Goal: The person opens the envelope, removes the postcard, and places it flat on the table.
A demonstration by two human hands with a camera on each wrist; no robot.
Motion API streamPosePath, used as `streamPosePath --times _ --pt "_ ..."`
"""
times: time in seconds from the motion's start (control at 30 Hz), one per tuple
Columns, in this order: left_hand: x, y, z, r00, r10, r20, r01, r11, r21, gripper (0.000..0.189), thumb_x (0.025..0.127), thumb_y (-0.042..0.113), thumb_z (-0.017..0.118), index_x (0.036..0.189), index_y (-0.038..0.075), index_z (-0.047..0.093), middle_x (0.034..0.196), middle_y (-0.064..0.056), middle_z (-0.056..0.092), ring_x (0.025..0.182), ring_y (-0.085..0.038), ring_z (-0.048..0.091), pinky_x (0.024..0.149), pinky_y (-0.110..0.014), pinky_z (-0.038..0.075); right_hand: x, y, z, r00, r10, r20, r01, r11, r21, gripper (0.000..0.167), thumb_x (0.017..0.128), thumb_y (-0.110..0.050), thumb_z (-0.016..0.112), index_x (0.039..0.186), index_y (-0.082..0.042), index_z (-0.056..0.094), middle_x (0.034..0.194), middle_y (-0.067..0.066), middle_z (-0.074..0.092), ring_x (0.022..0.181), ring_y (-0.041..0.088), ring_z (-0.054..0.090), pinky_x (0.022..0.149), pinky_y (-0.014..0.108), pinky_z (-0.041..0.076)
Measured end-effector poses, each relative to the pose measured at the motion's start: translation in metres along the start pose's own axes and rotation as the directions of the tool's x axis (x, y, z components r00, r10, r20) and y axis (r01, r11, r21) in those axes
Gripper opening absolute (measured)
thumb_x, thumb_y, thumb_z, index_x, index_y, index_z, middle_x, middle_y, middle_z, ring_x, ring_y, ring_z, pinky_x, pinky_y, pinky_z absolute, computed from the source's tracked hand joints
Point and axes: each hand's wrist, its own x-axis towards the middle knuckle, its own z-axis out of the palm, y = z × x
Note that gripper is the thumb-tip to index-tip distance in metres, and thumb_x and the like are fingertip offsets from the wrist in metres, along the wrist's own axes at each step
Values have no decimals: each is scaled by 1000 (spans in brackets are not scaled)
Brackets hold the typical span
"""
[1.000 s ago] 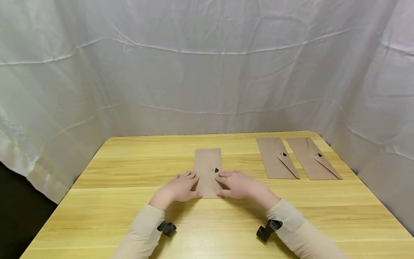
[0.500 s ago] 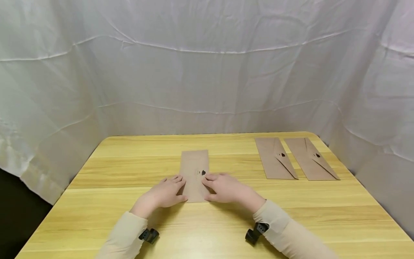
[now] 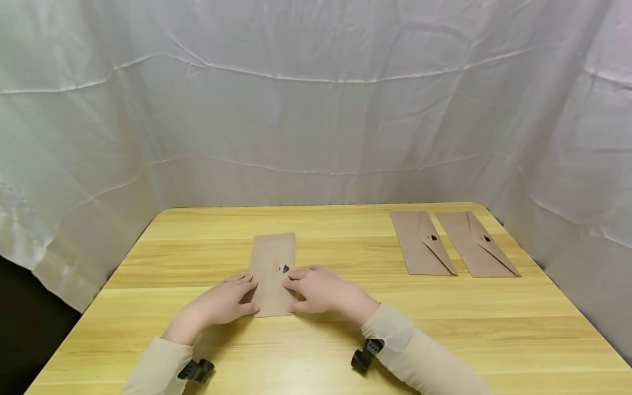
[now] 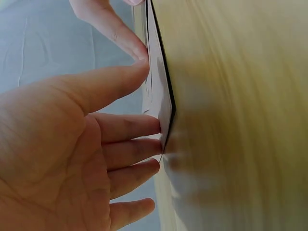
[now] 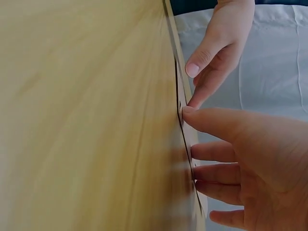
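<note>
A brown paper envelope (image 3: 271, 258) lies flat on the table, left of the middle, its flap side up with a small dark print near the right edge. My left hand (image 3: 219, 300) touches its left long edge with thumb and fingertips, the fingers fairly straight. From the other side my right hand (image 3: 321, 292) rests its thumb and fingertips on the right long edge, close below the print. In the left wrist view the envelope (image 4: 161, 82) appears nearly edge-on, with the fingertips right at its edge. Straight right fingers (image 5: 216, 173) meet the edge in the right wrist view.
Two similar brown envelopes, one (image 3: 419, 247) left of the other (image 3: 471, 247), lie side by side at the table's right rear. Pale cloth (image 3: 316, 120) hangs behind and beside the wooden table (image 3: 316, 351). Black wrist devices (image 3: 196, 371) sit on both sleeves.
Both hands have moved left and slightly nearer together with the envelope between them, sliding it across the table. The two envelopes at the right stay in place.
</note>
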Motion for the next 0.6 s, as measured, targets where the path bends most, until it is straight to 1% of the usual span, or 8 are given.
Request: streamPosePath --times 0.1,0.2,0.43,0.6 --pt "-5 -8 0 1000 -5 -12 6 1000 13 64 92 34 65 138 -7 49 148 -29 40 140 -46 36 112 -62 30 8 -7 0 1000 -27 -8 26 1000 -15 57 94 -50 55 142 -20 52 148 0 50 136 16 48 113 45 39" --pt "-10 -16 -1 1000 -16 -19 17 1000 19 64 91 35 67 136 -7 51 146 -31 42 138 -48 37 111 -62 32 15 -14 -2 999 -40 -6 40 999 -8 56 94 -50 55 142 -21 51 149 1 49 137 16 48 113 44 39" --pt "-17 -35 -4 997 -68 -48 69 997 17 66 88 32 71 135 -10 51 142 -34 44 132 -52 41 107 -62 36 34 -30 -3 998 -56 3 56 998 22 55 95 -51 53 142 -24 51 149 -2 49 140 12 43 116 42 35" --pt "-21 -46 -9 992 -105 -71 108 993 41 61 86 29 73 130 -8 54 134 -33 53 125 -52 49 103 -62 40 48 -42 -3 998 -56 19 56 998 27 54 95 -52 53 143 -26 50 149 -5 48 141 10 41 117 44 34"
